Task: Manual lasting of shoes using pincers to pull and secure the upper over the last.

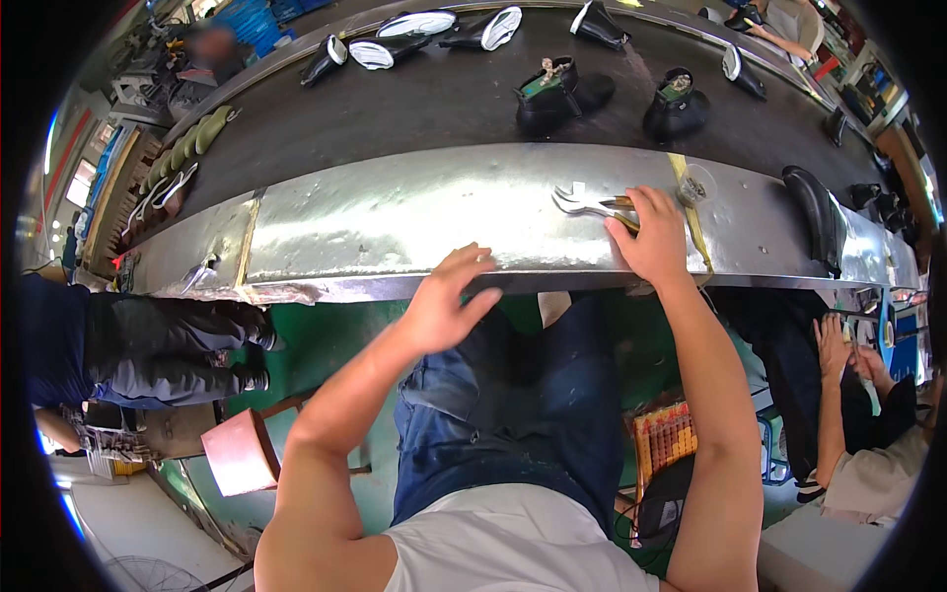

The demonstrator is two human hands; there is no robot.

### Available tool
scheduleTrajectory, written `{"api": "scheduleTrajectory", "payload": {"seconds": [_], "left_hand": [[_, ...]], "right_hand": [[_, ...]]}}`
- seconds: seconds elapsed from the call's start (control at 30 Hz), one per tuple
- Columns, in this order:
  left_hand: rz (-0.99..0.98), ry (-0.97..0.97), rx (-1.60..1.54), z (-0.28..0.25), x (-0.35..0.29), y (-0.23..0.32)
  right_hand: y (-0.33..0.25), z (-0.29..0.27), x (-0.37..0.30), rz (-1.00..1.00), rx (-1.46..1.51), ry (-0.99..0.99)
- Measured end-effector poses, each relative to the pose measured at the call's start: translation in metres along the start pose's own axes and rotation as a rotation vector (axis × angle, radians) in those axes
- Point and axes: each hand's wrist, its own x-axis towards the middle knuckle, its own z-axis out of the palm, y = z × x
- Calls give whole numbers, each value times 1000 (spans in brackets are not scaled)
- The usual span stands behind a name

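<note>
Steel pincers (pixel 580 204) with curved jaws and brownish handles lie on the metal-topped bench edge (pixel 375 212). Around the handle ends are the thumb and fingers of my right hand (pixel 653 237); the palm side is hidden. My left hand (pixel 444 304) is slightly blurred at the bench's near edge, its fingers apart and nothing in them. A small clear cup (pixel 696 185) with small dark bits inside stands just right of my right hand. Beyond the metal strip, two black shoes, one left (pixel 560 97) and one right (pixel 677 107), have greenish material showing in their openings.
Along the far side of the dark belt (pixel 395 109) lie several black shoes with white soles. A tall black boot (pixel 817 219) is on the bench at right. One person (pixel 118 340) stands at left; another person's hands (pixel 838 350) work at right. A stool (pixel 240 452) stands behind left.
</note>
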Motion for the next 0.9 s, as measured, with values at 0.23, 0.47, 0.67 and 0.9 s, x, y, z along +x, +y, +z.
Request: {"api": "scheduleTrajectory", "payload": {"seconds": [0.23,0.47,0.67,0.9], "left_hand": [[-267,268,-24,-10,-127,-10],[-370,333,-281,-10,-112,-12],[-295,298,-191,-31,-40,-21],[-39,356,469,-54,86,-111]], "right_hand": [[-4,3,4,-9,0,6],[-3,2,4,23,-1,-19],[-3,-2,6,0,14,-14],[-5,0,8,-20,65,-33]]}}
